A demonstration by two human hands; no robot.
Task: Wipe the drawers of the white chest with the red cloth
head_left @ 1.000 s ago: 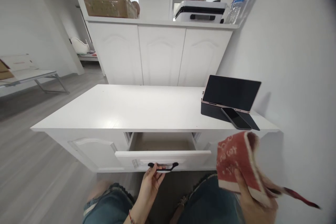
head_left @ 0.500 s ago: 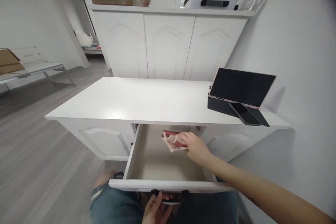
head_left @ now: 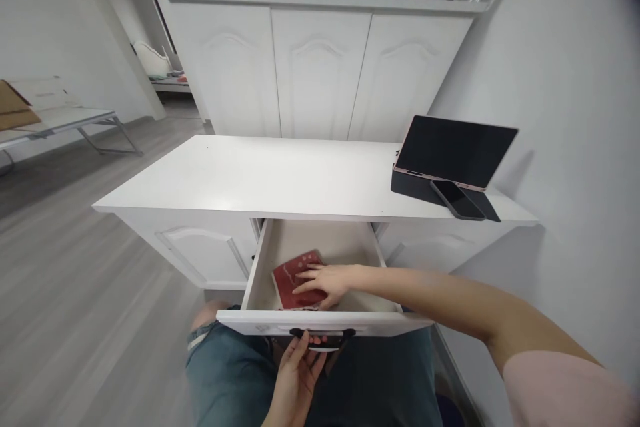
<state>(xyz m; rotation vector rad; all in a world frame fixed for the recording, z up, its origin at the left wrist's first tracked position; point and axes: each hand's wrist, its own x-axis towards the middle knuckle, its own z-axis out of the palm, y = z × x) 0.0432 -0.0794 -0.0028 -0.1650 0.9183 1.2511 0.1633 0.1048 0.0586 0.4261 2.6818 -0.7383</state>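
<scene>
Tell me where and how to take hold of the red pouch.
Likely best to pinch the red pouch by its bare far edge, coming from above: it lies flat inside the drawer, its near edge close to the front panel, with the right hand spread over its right part.

bright light, dark upper-right corner

Head camera, single view: looks from head height over the lap (head_left: 225, 373), facing forward and down. Nearest are the left hand (head_left: 296, 377) and drawer (head_left: 345, 238), low centre, drawer interior seen from above. Desk top (head_left: 280, 173) spans mid-frame; white cabinet (head_left: 320, 73) stands farther off, nearly face-on. Wall (head_left: 575, 147) bounds the right side; left side opens deep across the floor (head_left: 100, 247). Field wide; upper right corner dark.
</scene>
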